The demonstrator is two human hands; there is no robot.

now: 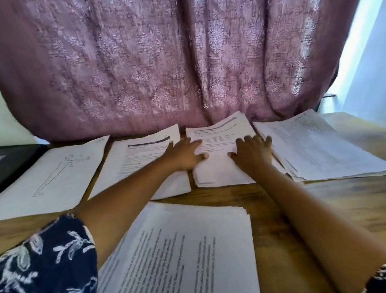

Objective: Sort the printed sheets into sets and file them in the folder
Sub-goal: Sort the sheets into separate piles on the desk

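Pressing the third stack [221,169] (palms down): left hand [184,157], right hand [252,152].

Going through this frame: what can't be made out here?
Head view only.
- Print on the near stack: blurred, unreadable.
- Centre of the middle pile: covered by the left hand and right hand.
- The dark object at the left edge: cut off by the frame; folder or not, cannot tell.

Left hand [186,156]: palm down, fingers straight and spread, pointing to 1 o'clock. Left forearm [126,193]: bare, entering from 7 o'clock, dark patterned sleeve [42,269] at the elbow. Right hand [252,152]: palm down, fingers splayed toward 12 o'clock. Right forearm [307,206]: bare, entering from 5 o'clock
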